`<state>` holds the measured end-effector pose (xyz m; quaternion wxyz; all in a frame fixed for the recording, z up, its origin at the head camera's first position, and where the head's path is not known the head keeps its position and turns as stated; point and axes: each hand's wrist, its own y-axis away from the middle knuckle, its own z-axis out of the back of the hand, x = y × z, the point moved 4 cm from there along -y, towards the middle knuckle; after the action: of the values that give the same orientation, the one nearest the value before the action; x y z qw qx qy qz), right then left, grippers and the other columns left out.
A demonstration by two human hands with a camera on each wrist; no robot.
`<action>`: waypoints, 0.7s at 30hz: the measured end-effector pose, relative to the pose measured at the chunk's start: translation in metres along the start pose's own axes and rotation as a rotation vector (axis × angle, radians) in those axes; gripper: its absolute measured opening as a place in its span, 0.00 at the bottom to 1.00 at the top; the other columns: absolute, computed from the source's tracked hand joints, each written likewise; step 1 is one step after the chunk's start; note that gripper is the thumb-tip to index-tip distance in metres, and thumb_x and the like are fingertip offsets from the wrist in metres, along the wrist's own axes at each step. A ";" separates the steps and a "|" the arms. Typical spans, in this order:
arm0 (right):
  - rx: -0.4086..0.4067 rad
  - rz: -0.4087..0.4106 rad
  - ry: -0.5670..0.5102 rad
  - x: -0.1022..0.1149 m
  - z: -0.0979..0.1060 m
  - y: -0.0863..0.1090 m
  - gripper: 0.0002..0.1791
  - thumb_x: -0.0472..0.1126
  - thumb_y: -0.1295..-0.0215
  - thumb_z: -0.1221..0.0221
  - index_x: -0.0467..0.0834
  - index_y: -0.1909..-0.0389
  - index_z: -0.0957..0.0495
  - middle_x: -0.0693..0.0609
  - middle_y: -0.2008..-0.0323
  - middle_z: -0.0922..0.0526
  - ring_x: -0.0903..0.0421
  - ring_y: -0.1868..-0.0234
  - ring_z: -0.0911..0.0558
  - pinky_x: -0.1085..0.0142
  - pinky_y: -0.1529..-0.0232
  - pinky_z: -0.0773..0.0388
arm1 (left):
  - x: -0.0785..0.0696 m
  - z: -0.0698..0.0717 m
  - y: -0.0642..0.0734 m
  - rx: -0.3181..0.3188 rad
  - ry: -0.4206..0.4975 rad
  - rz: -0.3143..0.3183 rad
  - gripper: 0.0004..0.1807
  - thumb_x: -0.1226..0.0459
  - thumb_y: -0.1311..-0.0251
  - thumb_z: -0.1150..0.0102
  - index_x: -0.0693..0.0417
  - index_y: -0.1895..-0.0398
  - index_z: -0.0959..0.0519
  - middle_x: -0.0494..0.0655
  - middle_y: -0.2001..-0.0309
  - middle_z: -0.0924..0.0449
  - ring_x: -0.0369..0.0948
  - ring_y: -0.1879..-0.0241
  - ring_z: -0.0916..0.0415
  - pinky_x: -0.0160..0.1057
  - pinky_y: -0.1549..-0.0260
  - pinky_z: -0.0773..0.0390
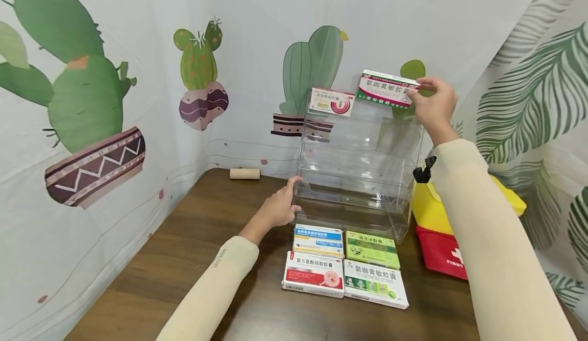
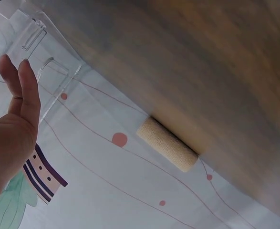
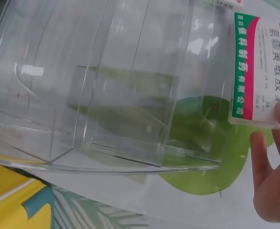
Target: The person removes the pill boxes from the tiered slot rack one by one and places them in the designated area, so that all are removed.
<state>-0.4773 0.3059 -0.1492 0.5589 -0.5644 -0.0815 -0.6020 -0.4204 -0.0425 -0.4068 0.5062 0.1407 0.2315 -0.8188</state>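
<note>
A clear acrylic tiered rack (image 1: 358, 162) stands on the table. On its top tier at the left sits a white medicine box with a pink ring design (image 1: 332, 102). My right hand (image 1: 434, 103) pinches the right end of a green, white and pink medicine box (image 1: 386, 90), held at the top tier beside that box; in the right wrist view, thumb and fingers are at its end. My left hand (image 1: 277, 205) is at the rack's lower left side, fingers fairly straight and fingertips right at the side panel. The left wrist view shows those fingers (image 2: 30, 90) beside the clear plastic.
Before the rack lie a blue-and-white box (image 1: 318, 240), a green box (image 1: 372, 249), a red-and-white box (image 1: 313, 273) and a white-and-green box (image 1: 375, 283). A tan roll (image 1: 244, 173) lies by the wall. A yellow-and-red first-aid bag (image 1: 436, 249) is at the right.
</note>
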 end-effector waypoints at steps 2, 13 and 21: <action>-0.016 0.006 -0.005 0.002 0.004 0.003 0.22 0.49 0.37 0.33 0.53 0.42 0.20 0.54 0.44 0.19 0.60 0.48 0.24 0.75 0.56 0.31 | -0.001 0.000 0.000 0.002 0.005 -0.004 0.46 0.64 0.35 0.36 0.40 0.24 0.57 0.47 0.69 0.30 0.39 0.87 0.37 0.37 0.86 0.38; -0.075 0.095 -0.094 0.015 0.023 0.026 0.19 0.46 0.38 0.32 0.49 0.47 0.18 0.57 0.54 0.19 0.68 0.67 0.21 0.79 0.67 0.27 | 0.003 -0.001 0.001 -0.018 -0.014 -0.017 0.46 0.62 0.36 0.35 0.39 0.25 0.55 0.48 0.69 0.29 0.40 0.84 0.33 0.38 0.85 0.35; -0.064 0.122 -0.195 0.013 0.042 0.057 0.21 0.46 0.37 0.33 0.46 0.44 0.20 0.59 0.56 0.21 0.68 0.74 0.21 0.77 0.78 0.25 | 0.001 0.000 -0.002 -0.016 -0.034 -0.029 0.46 0.63 0.36 0.35 0.41 0.25 0.56 0.48 0.70 0.30 0.39 0.86 0.37 0.37 0.86 0.38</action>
<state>-0.4053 0.3081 -0.1551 0.5656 -0.6418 -0.0819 -0.5113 -0.4223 -0.0430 -0.4069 0.4992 0.1194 0.2314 -0.8264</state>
